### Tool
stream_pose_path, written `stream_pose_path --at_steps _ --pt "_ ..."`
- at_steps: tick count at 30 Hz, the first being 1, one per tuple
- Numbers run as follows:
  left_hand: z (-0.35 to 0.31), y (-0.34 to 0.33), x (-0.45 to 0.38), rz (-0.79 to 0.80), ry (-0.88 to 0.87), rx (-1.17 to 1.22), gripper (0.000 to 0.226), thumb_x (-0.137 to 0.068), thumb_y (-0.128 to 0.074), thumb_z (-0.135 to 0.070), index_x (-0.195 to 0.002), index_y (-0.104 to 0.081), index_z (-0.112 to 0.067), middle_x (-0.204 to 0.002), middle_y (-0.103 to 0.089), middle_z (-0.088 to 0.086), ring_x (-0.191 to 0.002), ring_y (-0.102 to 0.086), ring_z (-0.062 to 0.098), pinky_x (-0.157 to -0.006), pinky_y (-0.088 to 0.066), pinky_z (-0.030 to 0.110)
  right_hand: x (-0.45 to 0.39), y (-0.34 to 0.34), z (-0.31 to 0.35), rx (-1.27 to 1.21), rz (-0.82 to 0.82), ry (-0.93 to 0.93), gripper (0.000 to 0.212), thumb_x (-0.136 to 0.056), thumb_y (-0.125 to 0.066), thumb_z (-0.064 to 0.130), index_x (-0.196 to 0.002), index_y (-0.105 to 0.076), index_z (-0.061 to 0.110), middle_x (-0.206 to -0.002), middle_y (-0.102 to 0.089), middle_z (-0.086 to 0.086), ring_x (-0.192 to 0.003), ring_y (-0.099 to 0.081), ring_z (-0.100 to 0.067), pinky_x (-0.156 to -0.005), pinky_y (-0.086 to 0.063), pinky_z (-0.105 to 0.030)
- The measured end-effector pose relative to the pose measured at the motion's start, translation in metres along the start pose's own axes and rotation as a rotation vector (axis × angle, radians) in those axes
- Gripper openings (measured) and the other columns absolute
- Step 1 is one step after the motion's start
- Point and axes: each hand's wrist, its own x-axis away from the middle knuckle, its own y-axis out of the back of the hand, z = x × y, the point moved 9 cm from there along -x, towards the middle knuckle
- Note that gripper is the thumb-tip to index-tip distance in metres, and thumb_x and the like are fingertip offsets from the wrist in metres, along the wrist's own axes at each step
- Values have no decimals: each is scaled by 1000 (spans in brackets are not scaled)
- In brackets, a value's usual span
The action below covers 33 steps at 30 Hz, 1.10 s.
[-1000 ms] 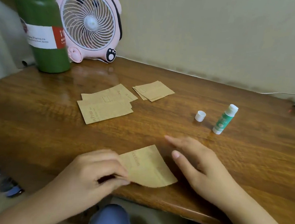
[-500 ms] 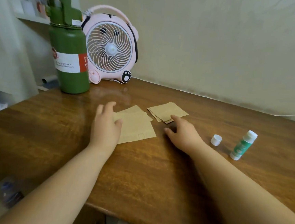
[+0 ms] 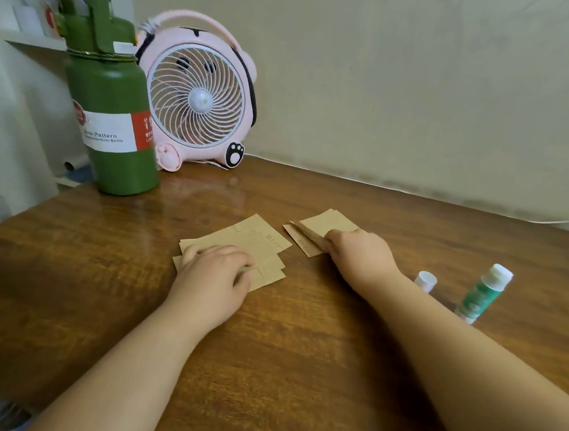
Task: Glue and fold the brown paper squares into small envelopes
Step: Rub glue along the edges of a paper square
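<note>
Wood, kraft paper, plastic and painted metal on one desk.
The table (image 3: 98, 285) was dark wood with a visible grain and a glossy varnish that mirrored the things at its far left. The papers (image 3: 260, 244) and the envelopes (image 3: 312, 230) to their right were matt brown kraft paper, faintly printed. The bottle (image 3: 111, 138) looked like green painted metal with a satin sheen and a smooth paper label. The fan (image 3: 196, 101) was smooth pink plastic with a white grille. The glue stick (image 3: 480, 296) and its cap (image 3: 425, 281), at the right, were smooth plastic. The wall (image 3: 424, 90) was matt and slightly rough.
</note>
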Motion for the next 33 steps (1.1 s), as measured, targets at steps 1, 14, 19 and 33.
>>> stream_pose_path --at_steps 1,14,19,33 --pt "0 0 0 -1 9 -3 30 -98 -42 -31 -124 -58 -33 -133 -51 -21 -126 -40 1 -106 -11 28 2 4 2 40 -19 22 21 -98 -38 25 -99 -57 18 -84 -63 -3 -66 -52 -24 -58 -45 -31" --pt "-20 11 6 -158 -69 -22 30 -92 -54 -19 -121 -61 -23 -129 -54 -8 -123 -43 12 -109 -13 33 60 11 1 -353 184 -124 25 -89 -59 39 -85 -55 15 -80 -58 1 -77 -55 -19 -64 -46 -31" --pt "-38 25 23 -286 -221 49 27 -87 -51 -16 -110 -66 -15 -112 -62 -2 -107 -46 12 -102 -25 36 78 51 -9 -344 -144 -177 2 -93 -47 14 -91 -46 16 -80 -62 -3 -70 -56 -25 -54 -36 -31" --pt "-181 -11 42 85 -574 241 25 -96 -44 -22 -112 -64 -22 -114 -58 -14 -110 -43 0 -93 -38 17 202 44 -42 -548 126 -96 55 -71 -47 72 -107 -64 34 -96 -69 14 -89 -62 -2 -78 -52 -23"
